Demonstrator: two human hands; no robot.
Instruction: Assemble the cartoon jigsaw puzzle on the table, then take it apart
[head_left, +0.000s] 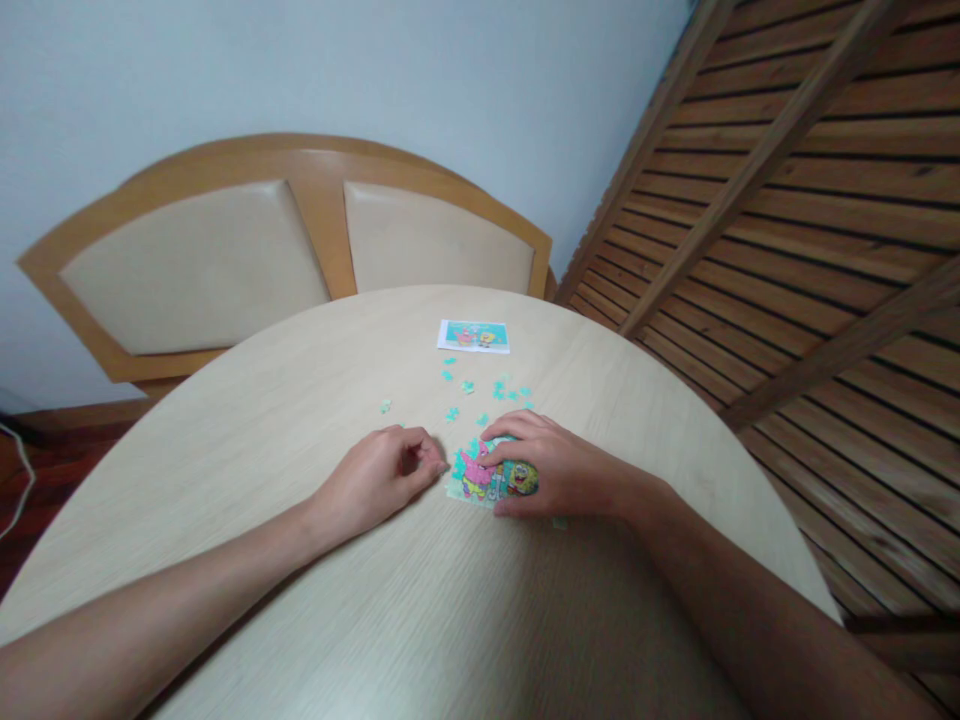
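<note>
My right hand [544, 460] spreads over the partly joined puzzle [474, 478]. Just beside it, my left hand [386, 468] is pinched; whether around anything, I can't tell. Loose pieces [499, 391] lie beyond both.

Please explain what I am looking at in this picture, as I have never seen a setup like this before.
There is no machine here: the left hand and right hand belong to a person wearing the camera on their head, so the view looks forward and down along their arms. On the round table lies a partly assembled puzzle. The right hand spreads over its right side and seems to touch it. The left hand is beside its left edge, fingers curled; whether it holds anything, I cannot tell. Loose pieces are scattered around, and beyond them lies a picture card.
</note>
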